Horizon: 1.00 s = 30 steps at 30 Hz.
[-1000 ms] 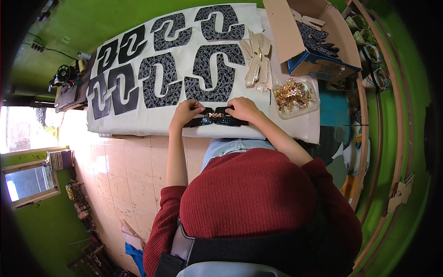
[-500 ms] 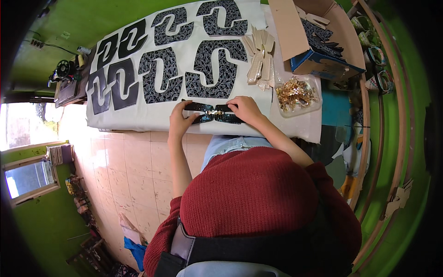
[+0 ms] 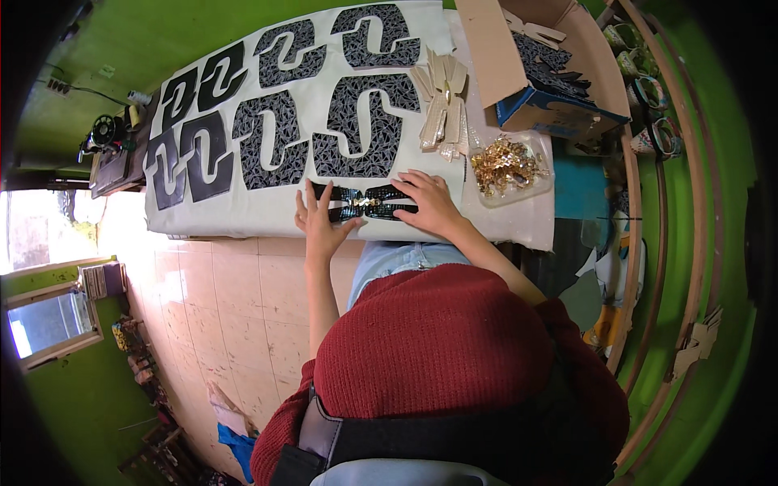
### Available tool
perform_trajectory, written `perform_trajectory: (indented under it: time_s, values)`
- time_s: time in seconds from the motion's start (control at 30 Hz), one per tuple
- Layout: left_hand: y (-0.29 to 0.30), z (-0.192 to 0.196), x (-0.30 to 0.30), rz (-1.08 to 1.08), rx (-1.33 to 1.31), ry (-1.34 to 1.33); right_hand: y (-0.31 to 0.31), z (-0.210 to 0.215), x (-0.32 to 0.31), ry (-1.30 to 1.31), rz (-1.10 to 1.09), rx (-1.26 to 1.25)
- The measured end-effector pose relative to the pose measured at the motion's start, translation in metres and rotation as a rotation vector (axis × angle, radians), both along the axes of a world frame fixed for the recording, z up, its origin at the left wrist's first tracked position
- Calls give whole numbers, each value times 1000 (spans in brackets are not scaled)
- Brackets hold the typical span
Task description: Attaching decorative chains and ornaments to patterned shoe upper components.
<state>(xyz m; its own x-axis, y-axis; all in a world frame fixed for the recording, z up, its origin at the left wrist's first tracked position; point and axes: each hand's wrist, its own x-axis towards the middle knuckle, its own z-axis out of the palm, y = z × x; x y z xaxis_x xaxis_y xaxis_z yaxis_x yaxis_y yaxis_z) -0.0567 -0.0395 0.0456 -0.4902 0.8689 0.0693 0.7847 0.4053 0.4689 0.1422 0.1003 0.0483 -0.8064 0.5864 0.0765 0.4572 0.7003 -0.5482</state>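
A shiny black, crocodile-textured strap piece [image 3: 346, 212] lies at the table's near edge, its two split halves joined by a gold metal buckle [image 3: 365, 202]. At its left end, my left hand [image 3: 321, 231] has its fingers spread, with fingertips and thumb at the strap's edges. The fingers of my right hand [image 3: 431, 206] are stretched out and rest on the right end. Just beyond lies a large black-and-grey patterned cutout [image 3: 328, 154] shaped like a curved S, beside a similar patterned cutout [image 3: 249, 154].
A clear plastic tub [image 3: 541, 182] of gold fittings [image 3: 509, 166] stands to the right. Behind it are a pile of beige strap pieces [image 3: 444, 105] and an open cardboard box [image 3: 490, 69] of dark pieces. Several more cutouts [image 3: 373, 36] lie across the white-covered table [image 3: 316, 81].
My left hand's fingers have spread apart at the strap's left end. My right hand has flattened onto the right end. The strap lies flatter, and the whole view has shifted slightly.
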Motion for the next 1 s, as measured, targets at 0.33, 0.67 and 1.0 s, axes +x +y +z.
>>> perform_trajectory:
  time_s: [0.33,0.67,1.0]
  values:
    - [73,42,39,-174,351,-47,49,67,48,391,-136,-268]
    - [243,129,166,-630,518,-33,197,181,130,419,-240,14]
    - [297,115,220,-465,350,112,375,145,152,-811,-10,-148]
